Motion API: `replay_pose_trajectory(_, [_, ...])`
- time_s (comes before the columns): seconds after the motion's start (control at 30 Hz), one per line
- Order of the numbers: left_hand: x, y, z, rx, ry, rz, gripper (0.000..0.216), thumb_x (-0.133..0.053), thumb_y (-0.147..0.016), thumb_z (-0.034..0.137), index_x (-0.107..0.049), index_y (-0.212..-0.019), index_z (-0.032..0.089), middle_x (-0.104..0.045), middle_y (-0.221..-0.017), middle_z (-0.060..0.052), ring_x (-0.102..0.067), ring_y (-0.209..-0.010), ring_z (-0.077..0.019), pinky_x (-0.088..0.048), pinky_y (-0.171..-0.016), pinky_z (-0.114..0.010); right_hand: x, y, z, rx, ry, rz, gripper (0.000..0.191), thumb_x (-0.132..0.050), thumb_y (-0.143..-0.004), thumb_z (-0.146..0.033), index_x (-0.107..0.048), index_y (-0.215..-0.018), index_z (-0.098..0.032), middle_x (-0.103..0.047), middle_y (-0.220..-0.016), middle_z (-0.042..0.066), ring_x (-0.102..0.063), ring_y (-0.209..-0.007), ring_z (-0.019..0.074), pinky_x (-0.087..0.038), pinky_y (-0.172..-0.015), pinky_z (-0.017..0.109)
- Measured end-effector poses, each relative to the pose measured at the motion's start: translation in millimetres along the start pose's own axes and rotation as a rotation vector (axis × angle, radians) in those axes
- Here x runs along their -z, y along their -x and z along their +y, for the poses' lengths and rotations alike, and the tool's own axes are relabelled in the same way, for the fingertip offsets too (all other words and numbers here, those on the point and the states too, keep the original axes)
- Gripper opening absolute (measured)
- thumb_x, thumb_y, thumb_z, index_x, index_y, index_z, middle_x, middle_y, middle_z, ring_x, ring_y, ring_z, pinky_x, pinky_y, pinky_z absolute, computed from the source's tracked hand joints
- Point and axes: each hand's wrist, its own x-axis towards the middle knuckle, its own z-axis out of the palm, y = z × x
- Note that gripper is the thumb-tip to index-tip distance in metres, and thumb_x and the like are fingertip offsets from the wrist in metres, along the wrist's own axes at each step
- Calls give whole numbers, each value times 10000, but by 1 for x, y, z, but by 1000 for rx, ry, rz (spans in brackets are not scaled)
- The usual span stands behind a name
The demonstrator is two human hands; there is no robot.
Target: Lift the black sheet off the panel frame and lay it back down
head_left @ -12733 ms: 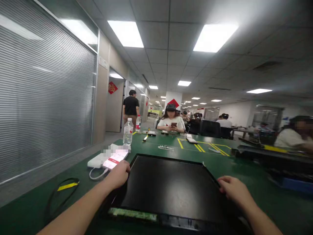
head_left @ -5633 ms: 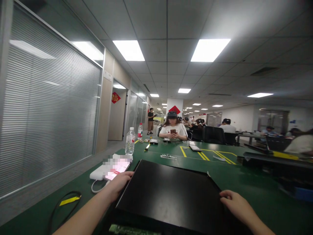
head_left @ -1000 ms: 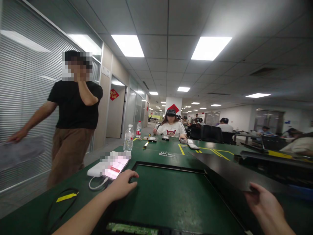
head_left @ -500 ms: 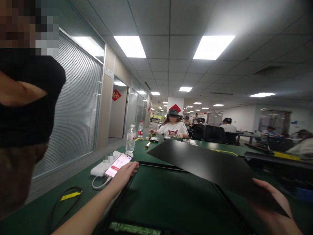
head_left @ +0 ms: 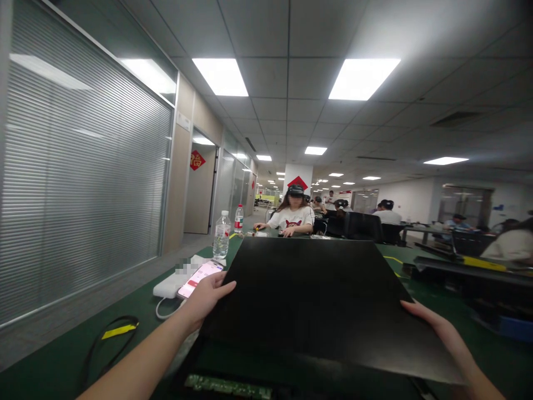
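Note:
A large, thin black sheet [head_left: 308, 294] is held nearly level in front of me, over a dark frame on the table. My left hand [head_left: 210, 291] grips its left edge, thumb on top and the other fingers mostly out of sight. At the right edge my right hand [head_left: 433, 322] grips it too, its thumb on the upper face and its fingers hidden below. The sheet covers most of the frame. A green circuit board [head_left: 229, 384] shows at the frame's near side, below the sheet's front edge.
Left of the sheet lie a phone [head_left: 200, 280], a white box-shaped device [head_left: 165, 287] with a cable, and a black strap [head_left: 112, 350] with yellow tape. Two bottles, the nearer a water bottle [head_left: 222, 236], stand behind. Opposite sits a person [head_left: 293, 216]; dark panels [head_left: 449, 269] lie right.
My left hand has moved from the frame's corner onto the sheet's left edge. The sheet has swung left and squared up over the frame. A person standing at left has gone from view.

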Motion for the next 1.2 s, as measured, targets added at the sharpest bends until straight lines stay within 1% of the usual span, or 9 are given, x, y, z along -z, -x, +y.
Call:
replay_pose_trajectory(0.1, [4, -3, -1, -65, -28, 28, 501, -713, -631, 318, -568, -1083, 158, -662, -1046, -94, -617, -950, -260, -466, -855, -383, 2, -1, 8, 97, 143, -160, 767, -629, -664, -199, -297, -1345, -321, -699, -935, 41, -654, -784, 276, -522, -719, 414])
replay_pose_trajectory(0.17, [6, -5, -3, -126, -56, 70, 519, -725, -614, 316, -564, -1081, 155, -660, -1054, -93, -609, -966, -260, -461, -862, -376, 7, -8, 14, 86, 153, -272, 787, -637, -680, -220, -253, -1355, -345, -659, -1054, 50, -641, -854, 261, -510, -767, 400])
replay_pose_trajectory(0.2, [7, -6, -4, -150, -65, 93, 521, -730, -605, 314, -564, -1073, 154, -662, -1049, -91, -608, -966, -259, -459, -864, -373, 9, -13, 17, 78, 139, -288, 788, -640, -684, -223, -247, -1355, -353, -647, -1080, 49, -635, -875, 252, -504, -785, 391])
replay_pose_trajectory(0.3, [11, -10, -7, -190, -68, 134, 518, -735, -598, 304, -557, -1061, 157, -670, -1029, -86, -613, -955, -254, -458, -860, -372, 15, -26, 24, 85, 125, -284, 767, -637, -699, -232, -251, -1349, -361, -627, -1120, 44, -620, -921, 236, -493, -813, 377])
replay_pose_trajectory(0.4, [10, -9, -7, -192, -85, 119, 512, -730, -602, 306, -559, -1059, 149, -675, -1012, -94, -617, -942, -260, -455, -854, -377, 15, -33, 28, 94, 134, -274, 746, -632, -701, -243, -268, -1345, -343, -628, -1115, 55, -619, -922, 238, -497, -805, 371])
replay_pose_trajectory(0.73, [0, -1, -7, -21, -18, 87, 326, -700, -594, 194, -563, -887, 149, -701, -856, -73, -657, -782, -249, -491, -723, -363, 12, -29, 31, -25, 249, -157, 782, -645, -657, -288, -266, -1340, -320, -674, -981, 100, -654, -753, 300, -518, -650, 459])
replay_pose_trajectory(0.9, [0, -1, -11, 14, -52, 102, 295, -675, -583, 160, -555, -852, 153, -698, -794, -41, -657, -747, -234, -489, -716, -357, 13, -29, 31, -23, 285, -169, 762, -638, -660, -290, -283, -1335, -290, -690, -923, 83, -658, -728, 275, -520, -610, 394])
replay_pose_trajectory(1.07, [-1, 1, -9, 63, -89, 102, 316, -674, -571, 164, -553, -863, 156, -698, -796, -38, -655, -779, -245, -483, -745, -375, 15, -31, 31, -37, 269, -166, 788, -642, -656, -261, -256, -1343, -288, -696, -867, 79, -656, -710, 289, -509, -619, 410])
replay_pose_trajectory(1.2, [3, -3, -12, 39, -98, 102, 324, -668, -575, 158, -556, -879, 157, -695, -807, -35, -652, -788, -238, -479, -752, -366, 13, -31, 31, -54, 230, -191, 800, -640, -656, -226, -240, -1347, -278, -698, -844, 72, -656, -719, 282, -505, -660, 419])
